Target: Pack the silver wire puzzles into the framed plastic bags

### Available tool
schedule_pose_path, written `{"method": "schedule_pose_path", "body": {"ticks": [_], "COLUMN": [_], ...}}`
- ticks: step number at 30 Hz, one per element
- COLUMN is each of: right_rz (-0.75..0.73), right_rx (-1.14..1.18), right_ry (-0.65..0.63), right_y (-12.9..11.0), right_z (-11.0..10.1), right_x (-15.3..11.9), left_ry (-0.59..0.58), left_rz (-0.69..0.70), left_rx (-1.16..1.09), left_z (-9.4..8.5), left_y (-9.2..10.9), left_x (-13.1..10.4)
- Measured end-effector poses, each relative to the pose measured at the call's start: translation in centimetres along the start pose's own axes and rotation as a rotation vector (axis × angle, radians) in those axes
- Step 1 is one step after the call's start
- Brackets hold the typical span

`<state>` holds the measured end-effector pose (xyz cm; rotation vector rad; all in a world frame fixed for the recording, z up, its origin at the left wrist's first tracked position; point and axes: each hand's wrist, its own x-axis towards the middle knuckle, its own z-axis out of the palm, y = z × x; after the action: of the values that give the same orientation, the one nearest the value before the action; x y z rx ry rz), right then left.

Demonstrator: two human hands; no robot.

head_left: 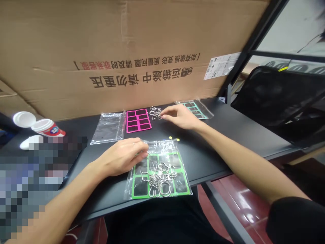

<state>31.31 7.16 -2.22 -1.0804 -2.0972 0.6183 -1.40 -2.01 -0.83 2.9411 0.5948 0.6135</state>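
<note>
My left hand (124, 154) rests at the upper left of a clear plastic bag (162, 145), its fingers curled on the bag's edge. Inside the bag lie a green-framed card with dark squares (141, 186) and bent metal wire pieces and rings (165, 188). Farther back, my right hand (182, 117) reaches to a small heap of metal wire pieces (154, 113), thumb and index finger close together at its right edge. Just left of that heap is a pink-framed card (138, 120) with dark squares.
An empty-looking clear bag (109, 127) lies left of the pink card. Behind my right hand is a bagged teal-framed card (196, 109). Small coloured dots (178, 139) lie near the green bag. A red and white tub (48, 127) stands left; a cardboard sheet (142, 34) rises behind the black table (215, 142).
</note>
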Motion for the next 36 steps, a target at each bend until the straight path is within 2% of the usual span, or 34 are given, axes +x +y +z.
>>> {"method": "schedule_pose_path", "body": {"ticks": [1,2,4,6,11,15,21,27,36], "right_rz": [-0.006,-0.016,-0.029,-0.029,0.005,0.026,0.023,0.000,0.055], "right_rx": [-0.149,-0.267,-0.410,-0.475,-0.535,-0.545,-0.537,-0.620,-0.500], "right_ry": [0.078,0.094,0.058,0.011,-0.021,-0.031,0.088,-0.032,-0.102], "right_y": [1.2,2.4,4.1,4.9,4.5,4.7,5.2,5.0,3.6], "right_z": [0.0,0.0,0.2,0.7,1.5,0.9,0.1,0.4,-0.3], "right_x": [0.2,0.4,0.7,0.9,1.3,1.3,1.0,1.4,1.1], "left_ry": [0.001,0.001,0.001,-0.002,-0.007,-0.010,-0.008,-0.008,-0.016], "left_rz": [0.005,0.009,0.014,0.010,0.001,-0.006,-0.001,0.000,-0.005], "left_rx": [0.001,0.001,0.003,0.005,0.014,0.013,-0.002,0.001,0.007], "left_z": [0.0,0.0,0.1,0.1,-0.1,-0.1,0.0,0.0,-0.1], "left_y": [0.0,0.0,-0.1,-0.1,0.1,0.1,-0.1,-0.1,-0.1], "left_x": [0.0,-0.1,-0.1,-0.1,0.1,0.1,0.0,0.0,0.0]}}
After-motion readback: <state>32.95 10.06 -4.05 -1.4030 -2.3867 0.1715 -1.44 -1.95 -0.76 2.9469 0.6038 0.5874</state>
